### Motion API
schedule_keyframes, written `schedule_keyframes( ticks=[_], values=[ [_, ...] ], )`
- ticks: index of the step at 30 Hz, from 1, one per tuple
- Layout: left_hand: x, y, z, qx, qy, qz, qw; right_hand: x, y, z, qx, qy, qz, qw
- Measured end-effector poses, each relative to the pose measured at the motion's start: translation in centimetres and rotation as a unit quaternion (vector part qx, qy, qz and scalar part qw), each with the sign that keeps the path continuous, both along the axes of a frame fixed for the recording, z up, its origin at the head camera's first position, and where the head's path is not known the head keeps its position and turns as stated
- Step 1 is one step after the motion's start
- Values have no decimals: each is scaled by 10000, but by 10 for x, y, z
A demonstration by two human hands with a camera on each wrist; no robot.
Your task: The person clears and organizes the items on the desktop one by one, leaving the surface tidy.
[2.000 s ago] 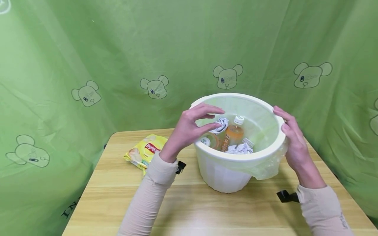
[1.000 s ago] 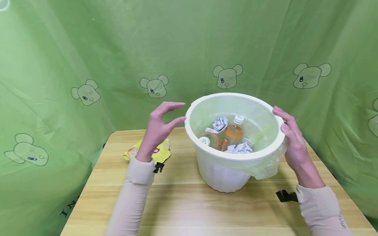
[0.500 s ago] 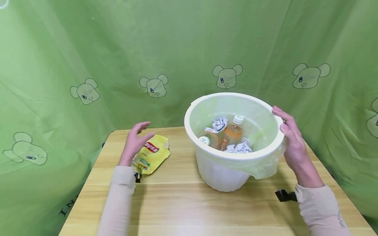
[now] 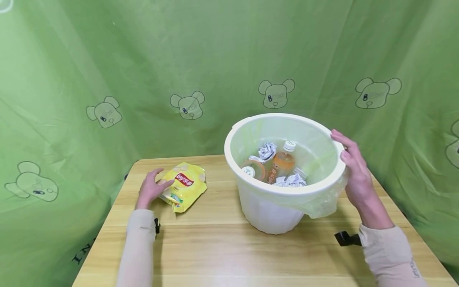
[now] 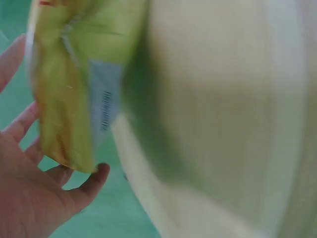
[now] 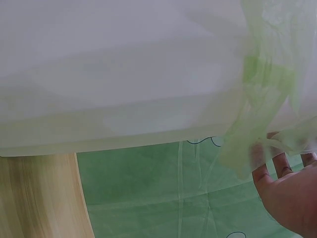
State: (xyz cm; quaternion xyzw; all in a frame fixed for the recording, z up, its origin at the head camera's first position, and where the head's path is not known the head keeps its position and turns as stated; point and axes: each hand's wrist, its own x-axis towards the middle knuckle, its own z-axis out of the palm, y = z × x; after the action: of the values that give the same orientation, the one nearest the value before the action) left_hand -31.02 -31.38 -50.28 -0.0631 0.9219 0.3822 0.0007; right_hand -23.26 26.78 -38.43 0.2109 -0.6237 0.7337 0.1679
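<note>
A yellow Lay's chip bag [image 4: 185,187] lies on the left of the table. My left hand [image 4: 150,188] is at its left edge, thumb and fingers spread; in the left wrist view the bag's end, with a barcode label, is in front of the fingers. Whether they press on it I cannot tell. My right hand [image 4: 355,171] holds the right side of the rim of a white trash bin [image 4: 267,211], over a pale green liner [image 4: 322,205]. Inside are orange drink bottles [image 4: 284,160] with white caps and crumpled paper balls [image 4: 267,151].
The bin stands right of centre on a light wooden table [image 4: 215,251]. Green curtains [image 4: 222,52] printed with bear heads hang close behind and on both sides of it.
My left hand has moved from over the bin's left side leftwards and down to the chip bag's left edge. The right hand stays on the rim, and the bin has not moved.
</note>
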Motion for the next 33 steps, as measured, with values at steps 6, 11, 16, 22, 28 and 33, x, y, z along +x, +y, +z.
schedule_keyframes(
  ticks=[6, 11, 16, 22, 28, 33],
  values=[
    [5, -8, -11, 128, -318, 101, 9994, 1, 0, 0, -22, 0, 8, 10000],
    [4, -10, -17, 300, -371, 75, 9988, 1, 0, 0, -37, -5, -1, 10000],
    [5, -9, -18, 360, -260, 9, 9990, 1, 0, 0, -22, -27, 20, 10000],
    [5, -9, -19, 642, -44, -5, 9979, 1, 0, 0, -36, -23, 45, 10000],
    [7, -9, -17, 840, 90, -28, 9964, 0, 0, 0, -32, -3, 47, 10000],
    [8, -9, -15, 1055, 167, -32, 9943, 0, 0, 0, -43, 5, 66, 10000]
  ],
)
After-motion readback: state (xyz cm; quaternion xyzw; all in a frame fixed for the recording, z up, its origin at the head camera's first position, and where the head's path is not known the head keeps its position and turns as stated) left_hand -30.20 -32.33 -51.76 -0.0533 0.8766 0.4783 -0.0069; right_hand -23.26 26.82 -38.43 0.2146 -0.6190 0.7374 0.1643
